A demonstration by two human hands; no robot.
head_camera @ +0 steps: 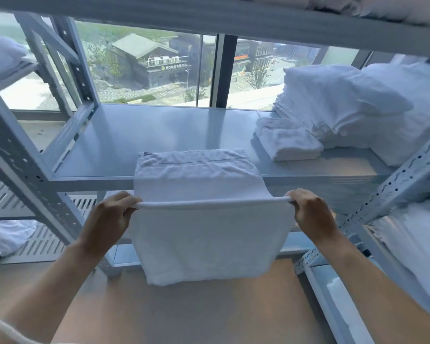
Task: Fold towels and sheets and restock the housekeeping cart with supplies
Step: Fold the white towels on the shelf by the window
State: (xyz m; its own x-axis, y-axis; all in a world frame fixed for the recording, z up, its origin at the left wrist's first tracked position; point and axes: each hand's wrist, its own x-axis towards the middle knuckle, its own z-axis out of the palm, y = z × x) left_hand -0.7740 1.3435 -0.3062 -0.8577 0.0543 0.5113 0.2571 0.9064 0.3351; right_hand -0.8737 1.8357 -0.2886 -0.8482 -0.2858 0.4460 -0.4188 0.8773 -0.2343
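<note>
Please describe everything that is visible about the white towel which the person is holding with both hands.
The white towel looks like soft terry cloth with a stitched band near its far end. The far part lies flat on the metal shelf; the rest comes off the shelf's front edge to a fold line stretched level. The left hand and the right hand each pinch one end of that fold. Below it a doubled part hangs free above the floor.

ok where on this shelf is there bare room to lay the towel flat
The shelf is bare from its left upright across to the folded towel. The right end is crowded with stacked linens. The held towel already drapes over the front edge.
</note>
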